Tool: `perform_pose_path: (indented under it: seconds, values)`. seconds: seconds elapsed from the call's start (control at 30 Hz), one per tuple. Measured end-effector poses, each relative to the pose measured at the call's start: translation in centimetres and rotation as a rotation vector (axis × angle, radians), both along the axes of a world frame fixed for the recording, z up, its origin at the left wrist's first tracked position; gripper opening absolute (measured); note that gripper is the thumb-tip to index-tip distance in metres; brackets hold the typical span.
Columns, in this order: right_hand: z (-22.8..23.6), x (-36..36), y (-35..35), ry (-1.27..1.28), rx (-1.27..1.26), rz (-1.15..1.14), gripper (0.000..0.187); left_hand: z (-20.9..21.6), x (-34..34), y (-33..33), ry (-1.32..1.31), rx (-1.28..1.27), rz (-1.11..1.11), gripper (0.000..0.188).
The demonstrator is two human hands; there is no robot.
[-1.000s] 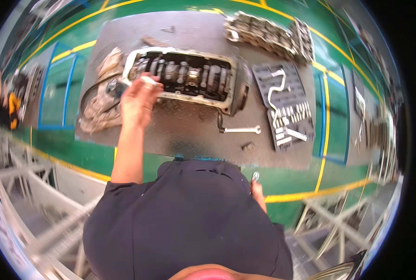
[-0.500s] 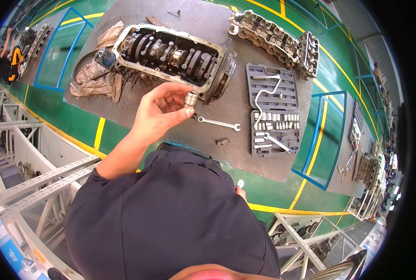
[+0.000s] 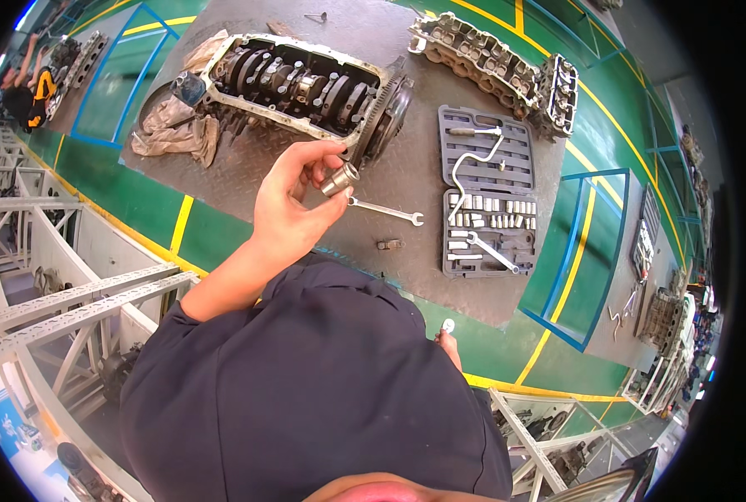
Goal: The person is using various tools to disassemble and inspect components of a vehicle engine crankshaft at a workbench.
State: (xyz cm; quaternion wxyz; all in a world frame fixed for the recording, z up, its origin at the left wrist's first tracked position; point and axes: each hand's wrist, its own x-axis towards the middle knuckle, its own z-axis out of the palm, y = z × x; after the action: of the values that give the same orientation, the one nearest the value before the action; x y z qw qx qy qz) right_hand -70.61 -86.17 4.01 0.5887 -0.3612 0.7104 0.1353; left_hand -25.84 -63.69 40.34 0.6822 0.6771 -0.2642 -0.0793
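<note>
**Socket [image 3: 339, 179] pinched in the left hand [image 3: 293, 192], just by an engine block [image 3: 283, 122]**

Head view: gripping the short chrome socket between thumb and fingertips of the left hand, holding it up over the work table [image 3: 465, 297], before the toothed flywheel [image 3: 390, 117] end of the block. Tilting it, apparently to bring the open end into sight. Overlapping the block's corner with the forefinger in this view; impossible to tell whether touching it.

Closing the right hand [image 3: 449, 345], as far as visible, around a tool, seemingly a ratchet [image 3: 448, 325], with only the round chrome head showing. Holding it low by the person's right side, probably to leave the space in front unobstructed.

Seeing a combination wrench [image 3: 387, 212] lying just beyond the left fingertips, likely set there for easy reach, and a small dark metal part [image 3: 390, 244] lying nearer the table's edge. Exposing the crankshaft [image 3: 304, 87] through the block's upturned open side, presumably for access from above.

Finding the socket case [image 3: 517, 163] lying open at the right, probably to show the socket rows [image 3: 490, 205], with a bent crank handle [image 3: 478, 159] and a second wrench [image 3: 494, 253] resting across it. Showing a cylinder head [image 3: 473, 67] well apart from the block, perhaps for working room, and a crumpled cloth [image 3: 181, 138] beside the block's left end.
</note>
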Motion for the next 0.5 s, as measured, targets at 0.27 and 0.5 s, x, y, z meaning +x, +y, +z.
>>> perform_pose_path:
  seconds: [0.27,0.5]
  values:
    - [-1.6,2.4,-0.6,0.292,-0.188,0.386,0.044,-5.2,1.6,0.9,-0.031,0.207,0.009,0.027]
    - [-1.4,-0.1,-2.1,0.456,-0.433,0.26,0.053,-31.5,0.3,10.1,0.185,0.924,-0.226,0.025]
